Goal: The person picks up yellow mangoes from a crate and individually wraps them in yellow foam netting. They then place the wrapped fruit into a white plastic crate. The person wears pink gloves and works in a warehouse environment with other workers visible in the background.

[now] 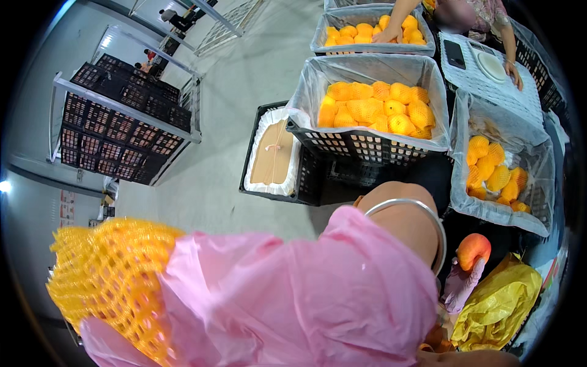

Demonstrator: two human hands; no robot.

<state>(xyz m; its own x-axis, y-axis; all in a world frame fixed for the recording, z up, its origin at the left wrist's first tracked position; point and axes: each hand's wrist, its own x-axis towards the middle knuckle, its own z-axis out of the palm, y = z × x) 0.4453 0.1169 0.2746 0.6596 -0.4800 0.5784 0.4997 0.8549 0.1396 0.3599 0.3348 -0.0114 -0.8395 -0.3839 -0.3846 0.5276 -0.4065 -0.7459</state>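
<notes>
Very near the camera, my left hand (293,293) in a pink glove fills the lower middle, a metal bangle (419,206) at its wrist. A yellow foam net sleeve (119,280) is held at its fingers, at left. My right hand (462,282), gloved in pale pink, holds a bare red-orange fruit (474,252), perhaps a mango, at lower right. Beside it lies a yellow plastic bag (497,303). Above, a lined crate (451,183) contains net-wrapped fruits (497,176). Another lined black crate (367,69) holds many more fruits in nets.
A co-worker's hand (390,34) reaches into a farther fruit crate (316,43); the other rests by a scale (490,65) on a covered surface, near a black phone (454,54). A crate with cardboard (273,158) stands on the floor. Black crates (124,114) are stacked at left.
</notes>
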